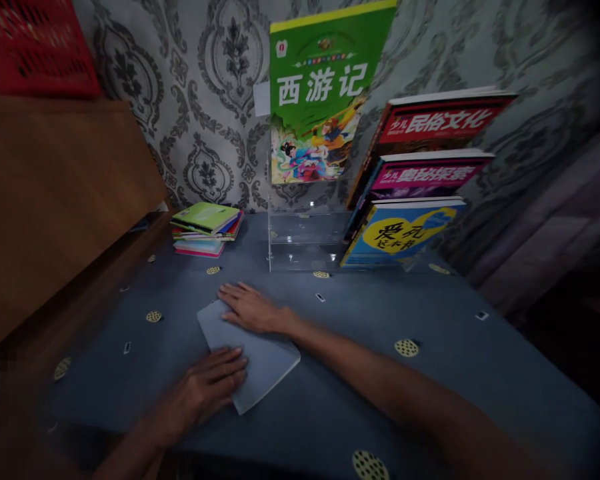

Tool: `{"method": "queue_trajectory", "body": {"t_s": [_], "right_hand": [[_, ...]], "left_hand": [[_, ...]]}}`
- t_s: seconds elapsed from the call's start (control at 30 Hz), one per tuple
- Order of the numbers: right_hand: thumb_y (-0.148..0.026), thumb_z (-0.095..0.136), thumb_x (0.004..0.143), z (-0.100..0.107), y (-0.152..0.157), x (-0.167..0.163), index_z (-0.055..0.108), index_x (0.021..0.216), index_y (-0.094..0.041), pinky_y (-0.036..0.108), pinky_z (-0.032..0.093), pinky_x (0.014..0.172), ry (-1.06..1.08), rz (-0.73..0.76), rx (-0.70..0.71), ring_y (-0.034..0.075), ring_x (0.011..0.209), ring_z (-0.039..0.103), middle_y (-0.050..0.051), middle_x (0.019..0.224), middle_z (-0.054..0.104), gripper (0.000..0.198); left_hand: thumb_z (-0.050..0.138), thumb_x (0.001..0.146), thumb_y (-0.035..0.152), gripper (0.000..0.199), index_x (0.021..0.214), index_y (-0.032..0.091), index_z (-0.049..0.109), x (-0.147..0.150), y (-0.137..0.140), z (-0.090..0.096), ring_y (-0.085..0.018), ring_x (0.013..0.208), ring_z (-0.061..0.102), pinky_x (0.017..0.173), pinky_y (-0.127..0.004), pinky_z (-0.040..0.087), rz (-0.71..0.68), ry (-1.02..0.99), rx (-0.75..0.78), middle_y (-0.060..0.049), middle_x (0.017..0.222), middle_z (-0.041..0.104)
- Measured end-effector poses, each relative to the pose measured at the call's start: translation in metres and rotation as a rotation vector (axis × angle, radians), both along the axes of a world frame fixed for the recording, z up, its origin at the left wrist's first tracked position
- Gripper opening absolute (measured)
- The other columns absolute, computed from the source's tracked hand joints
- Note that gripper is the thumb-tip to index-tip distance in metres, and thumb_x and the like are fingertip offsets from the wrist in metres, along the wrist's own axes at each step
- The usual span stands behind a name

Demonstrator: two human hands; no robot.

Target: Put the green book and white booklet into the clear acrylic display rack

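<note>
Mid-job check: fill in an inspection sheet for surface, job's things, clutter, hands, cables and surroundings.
Surface: dark blue table covering, printed with small motifs.
Job's things: pale blue booklet, lying at a slant.
Clutter: stack of books at back left; clear rack holding a green book and three others.
Hands: left hand over the booklet's near-left edge; right hand over its far edge.
Cables: nothing seen.
Surroundings: patterned wallpaper behind; wooden panel and red basket at left.

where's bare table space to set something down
Bare table: right of the right forearm, in front of the display rack; and left of the booklet, nearer than the book stack. Crowded: the middle, under left hand and right hand, and the back, around stack and rack.
</note>
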State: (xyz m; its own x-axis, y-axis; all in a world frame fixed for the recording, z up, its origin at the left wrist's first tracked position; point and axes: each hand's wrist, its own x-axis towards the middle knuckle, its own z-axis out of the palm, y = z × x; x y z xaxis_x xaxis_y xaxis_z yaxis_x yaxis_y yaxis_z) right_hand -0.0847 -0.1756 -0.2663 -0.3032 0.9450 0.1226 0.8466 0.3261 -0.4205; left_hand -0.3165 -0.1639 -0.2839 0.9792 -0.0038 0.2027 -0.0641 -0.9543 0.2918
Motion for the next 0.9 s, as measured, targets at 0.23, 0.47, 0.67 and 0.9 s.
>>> {"method": "queue_trajectory", "body": {"t_s": [0.23, 0.47, 0.67, 0.9], "right_hand": [[-0.041, 0.044, 0.099, -0.002, -0.022, 0.012, 0.039, 0.149, -0.009, 0.049, 0.02, 0.122, 0.005, -0.277, -0.008, 0.025, 0.148, 0.029, 0.017, 0.156, 0.037, 0.059], [-0.045, 0.046, 0.096, -0.001, -0.036, 0.011, 0.041, 0.149, -0.016, 0.051, 0.021, 0.121, 0.048, -0.332, 0.027, 0.025, 0.146, 0.034, 0.012, 0.155, 0.041, 0.06], [-0.046, 0.047, 0.095, 0.005, -0.041, 0.009, 0.043, 0.148, -0.015, 0.052, 0.019, 0.122, 0.083, -0.344, 0.009, 0.026, 0.146, 0.033, 0.014, 0.155, 0.04, 0.062], [-0.044, 0.046, 0.095, 0.002, -0.039, 0.01, 0.041, 0.149, -0.016, 0.053, 0.02, 0.122, 0.072, -0.343, 0.032, 0.027, 0.146, 0.033, 0.014, 0.155, 0.041, 0.061]], "left_hand": [[0.062, 0.086, 0.054, 0.072, 0.149, 0.046, 0.03, -0.011, 0.012, -0.017, -0.026, 0.135, 0.05, 0.114, -0.047, 0.042, 0.062, -0.011, -0.039, -0.001, 0.146, 0.051], [0.054, 0.09, 0.05, 0.06, 0.146, 0.036, 0.041, 0.015, 0.077, -0.06, -0.029, 0.131, 0.053, 0.103, -0.043, 0.053, 0.431, -0.087, 0.278, -0.003, 0.148, 0.047], [0.048, 0.092, 0.049, 0.053, 0.139, 0.025, 0.055, 0.042, 0.1, -0.058, -0.032, 0.136, 0.047, 0.107, -0.051, 0.045, 0.537, 0.024, 0.33, -0.012, 0.147, 0.046], [0.041, 0.089, 0.063, 0.076, 0.148, 0.017, 0.038, 0.09, 0.088, -0.026, -0.034, 0.145, 0.03, 0.116, -0.059, 0.028, 0.511, 0.252, 0.279, -0.015, 0.155, 0.029]]}}
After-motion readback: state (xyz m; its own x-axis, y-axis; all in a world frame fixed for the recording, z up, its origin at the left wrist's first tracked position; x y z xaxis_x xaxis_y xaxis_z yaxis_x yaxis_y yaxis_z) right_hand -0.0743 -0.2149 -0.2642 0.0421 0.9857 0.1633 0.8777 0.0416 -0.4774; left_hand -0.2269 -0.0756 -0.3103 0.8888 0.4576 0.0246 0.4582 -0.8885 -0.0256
